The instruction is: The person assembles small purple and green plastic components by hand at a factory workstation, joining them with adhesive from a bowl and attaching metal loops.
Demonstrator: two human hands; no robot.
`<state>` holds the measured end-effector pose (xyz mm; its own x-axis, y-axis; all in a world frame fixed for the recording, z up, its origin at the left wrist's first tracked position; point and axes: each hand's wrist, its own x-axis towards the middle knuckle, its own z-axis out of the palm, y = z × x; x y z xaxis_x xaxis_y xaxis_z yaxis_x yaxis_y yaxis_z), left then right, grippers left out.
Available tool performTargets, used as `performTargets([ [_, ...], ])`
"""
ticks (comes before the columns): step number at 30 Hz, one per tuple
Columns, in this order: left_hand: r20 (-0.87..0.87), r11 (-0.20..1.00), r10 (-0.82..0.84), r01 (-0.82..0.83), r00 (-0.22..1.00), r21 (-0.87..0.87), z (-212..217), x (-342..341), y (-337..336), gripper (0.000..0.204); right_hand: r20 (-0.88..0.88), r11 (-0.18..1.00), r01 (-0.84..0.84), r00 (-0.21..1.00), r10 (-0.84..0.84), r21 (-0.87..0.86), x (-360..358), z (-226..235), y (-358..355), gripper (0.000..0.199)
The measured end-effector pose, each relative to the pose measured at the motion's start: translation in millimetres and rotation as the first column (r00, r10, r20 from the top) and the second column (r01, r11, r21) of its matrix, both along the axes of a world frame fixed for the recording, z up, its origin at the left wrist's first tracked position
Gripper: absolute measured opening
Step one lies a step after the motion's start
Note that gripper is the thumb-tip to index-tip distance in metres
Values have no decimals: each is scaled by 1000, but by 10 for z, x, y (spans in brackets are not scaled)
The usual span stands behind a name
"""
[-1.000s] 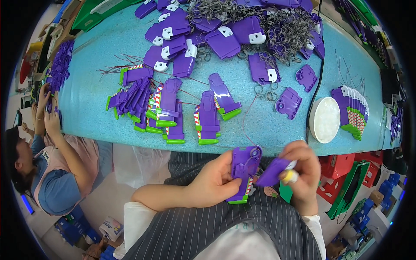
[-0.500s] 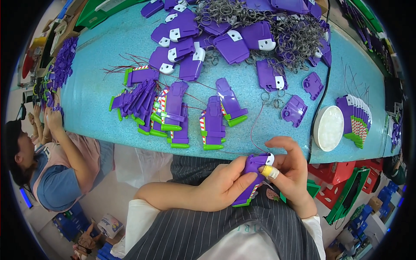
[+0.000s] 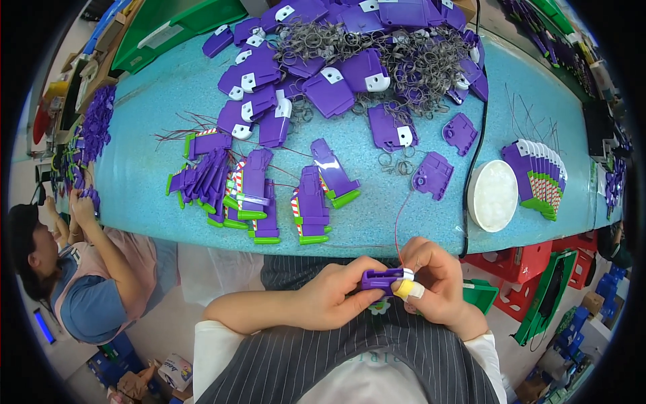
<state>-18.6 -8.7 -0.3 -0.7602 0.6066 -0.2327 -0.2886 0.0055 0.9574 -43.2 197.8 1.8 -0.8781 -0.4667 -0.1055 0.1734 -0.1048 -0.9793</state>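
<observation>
My left hand (image 3: 336,297) grips a purple plastic toy wing part (image 3: 378,277) above my lap. The part is turned edge-on, so a slot along its side shows. My right hand (image 3: 437,283), with yellow and white tape (image 3: 409,289) round one finger, pinches the part's white end. Thin grey metal wire, possibly a spring, shows at the right fingertips, too small to tell. A thin red wire (image 3: 398,225) runs from there up onto the table. Beyond lie a loose purple cover (image 3: 433,176) and several grey metal springs (image 3: 396,163).
Finished-looking purple and green wing parts (image 3: 254,182) lie left on the blue table (image 3: 363,232). Behind are purple-and-white covers (image 3: 328,91) and a heap of springs (image 3: 427,71). A white round dish (image 3: 493,195), black cable (image 3: 476,148) and fanned wings (image 3: 536,176) lie right. A co-worker (image 3: 101,269) sits left.
The purple part has been tipped from face-up to edge-on. My right fingers have closed in from a spread pose onto its white end. The whole view has shifted slightly.
</observation>
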Motion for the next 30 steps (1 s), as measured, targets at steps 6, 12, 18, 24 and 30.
performTargets([
  [6, -261, 979, 204, -195, 943, 63, -2, -123, 31, 22, -295, 962, 14, 953, 70, 272, -163, 100, 0, 30],
  [12, 38, 784, 575, -564, 817, 260, -9, -228, -28, 20, -94, 866, -155, 970, 225, 476, -100, 91, 5, 25],
  [18, 116, 829, 519, -532, 847, 174, -100, -81, 51, 20, 67, 900, -213, 977, 202, 380, -82, 129, -100, 15],
  [24, 65, 838, 533, -537, 844, 96, -93, -45, 69, 22, -52, 954, -154, 984, 173, 256, -151, 39, -135, 11],
  [30, -282, 823, 569, -533, 773, 199, -141, 34, 259, 20, -352, 913, -12, 921, 169, 407, -50, 61, -112, 25],
])
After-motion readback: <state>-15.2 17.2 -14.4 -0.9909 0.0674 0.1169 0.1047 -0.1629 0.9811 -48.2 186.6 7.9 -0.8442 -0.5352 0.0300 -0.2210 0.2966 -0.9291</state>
